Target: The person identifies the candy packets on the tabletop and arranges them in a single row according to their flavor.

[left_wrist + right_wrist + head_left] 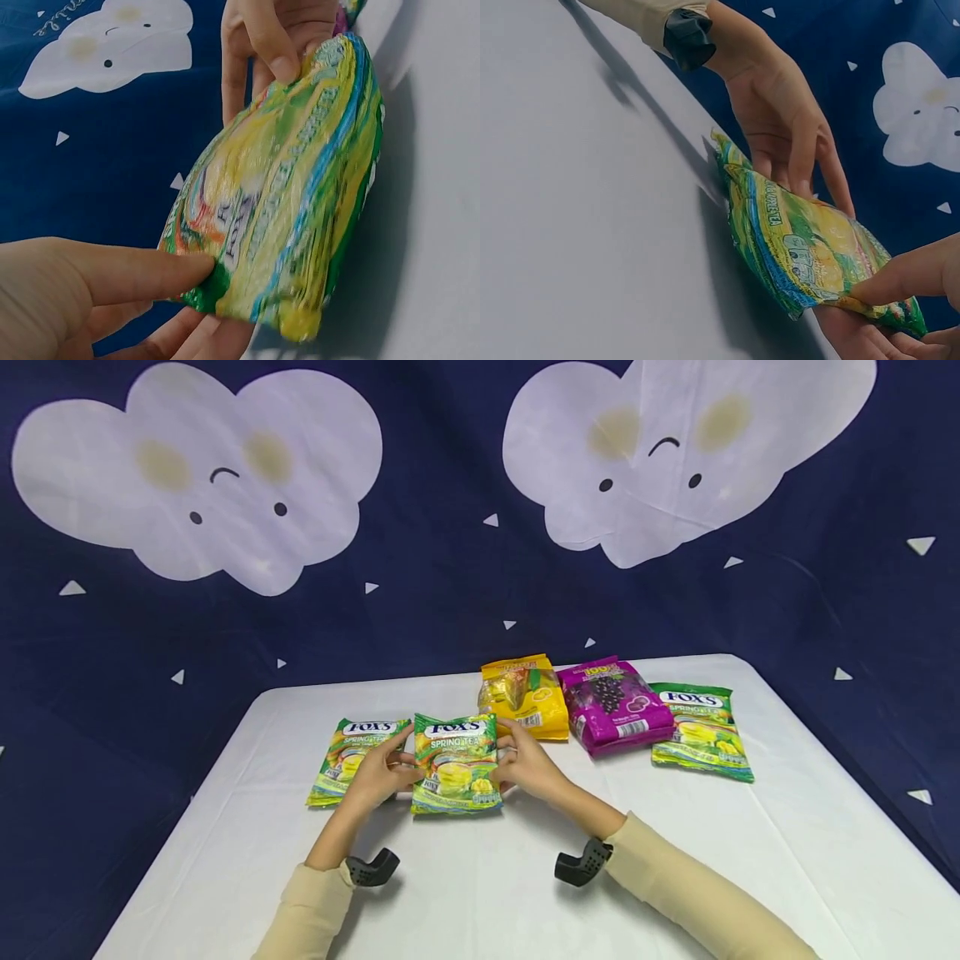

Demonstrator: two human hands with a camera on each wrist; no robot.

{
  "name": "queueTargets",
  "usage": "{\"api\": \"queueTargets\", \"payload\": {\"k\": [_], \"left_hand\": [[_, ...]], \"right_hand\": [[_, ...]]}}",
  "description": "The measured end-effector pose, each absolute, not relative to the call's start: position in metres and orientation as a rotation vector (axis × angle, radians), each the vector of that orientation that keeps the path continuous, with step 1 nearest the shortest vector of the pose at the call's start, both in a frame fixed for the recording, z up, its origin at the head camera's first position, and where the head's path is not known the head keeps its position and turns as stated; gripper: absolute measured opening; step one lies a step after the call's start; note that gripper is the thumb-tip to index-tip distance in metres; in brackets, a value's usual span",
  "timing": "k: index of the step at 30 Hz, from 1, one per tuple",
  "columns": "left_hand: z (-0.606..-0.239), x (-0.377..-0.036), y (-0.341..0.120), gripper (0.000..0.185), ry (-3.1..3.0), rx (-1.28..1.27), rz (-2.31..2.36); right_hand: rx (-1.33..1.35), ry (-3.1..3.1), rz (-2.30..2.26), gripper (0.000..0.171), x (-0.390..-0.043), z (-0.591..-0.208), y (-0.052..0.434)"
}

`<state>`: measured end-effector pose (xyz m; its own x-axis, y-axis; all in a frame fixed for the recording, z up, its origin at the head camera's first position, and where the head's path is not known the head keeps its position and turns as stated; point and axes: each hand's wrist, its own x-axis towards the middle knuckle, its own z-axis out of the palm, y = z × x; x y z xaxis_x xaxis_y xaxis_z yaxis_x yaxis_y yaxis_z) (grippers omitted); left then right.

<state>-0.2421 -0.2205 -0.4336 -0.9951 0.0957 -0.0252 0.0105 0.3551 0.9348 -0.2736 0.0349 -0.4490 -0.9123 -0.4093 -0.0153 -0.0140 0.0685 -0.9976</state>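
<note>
Between my two hands is a green and yellow Fox's Spring Tea candy bag [456, 768], its printed front turned toward the head camera. My left hand [377, 774] pinches its left edge, thumb on the printed face and fingers behind, as the left wrist view shows. On the opposite edge my right hand [529, 765] grips it the same way, the thumb pressing the front near the corner in the right wrist view [919, 289]. The bag is tilted, its shadow falling on the white cloth. Another Fox's bag [333, 777] lies partly hidden behind my left hand.
A yellow mango candy bag [551, 714] and a purple grape candy bag [617, 706] lie toward the table's back. Right of them is a third Fox's bag [705, 739]. The white-covered table [480, 893] ends at a dark blue backdrop [442, 527] with clouds.
</note>
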Motion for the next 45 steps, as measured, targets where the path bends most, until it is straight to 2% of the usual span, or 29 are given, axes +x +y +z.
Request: {"api": "queueTargets", "payload": {"k": [5,15,22,36,45], "left_hand": [[-0.432,-0.243,-0.227,0.076,2.598,-0.005,1.712],[-0.432,-0.245,-0.236,0.055,2.833,-0.125,1.616],[-0.434,-0.247,-0.240,0.054,2.966,-0.112,1.445],[-0.440,-0.247,-0.241,0.059,3.042,-0.071,1.398],[-0.448,-0.249,-0.240,0.055,3.130,0.042,1.294]], "right_hand": [[-0.471,2.058,-1.922,0.095,-0.278,-0.449,0.022],[-0.485,2.173,-1.871,0.095,-0.288,-0.453,-0.003],[-0.436,2.205,-1.877,0.096,-0.292,-0.461,-0.013],[-0.475,2.309,-1.796,0.090,-0.297,-0.471,-0.023],[-0.614,2.512,-1.574,0.076,-0.300,-0.475,-0.027]]}}
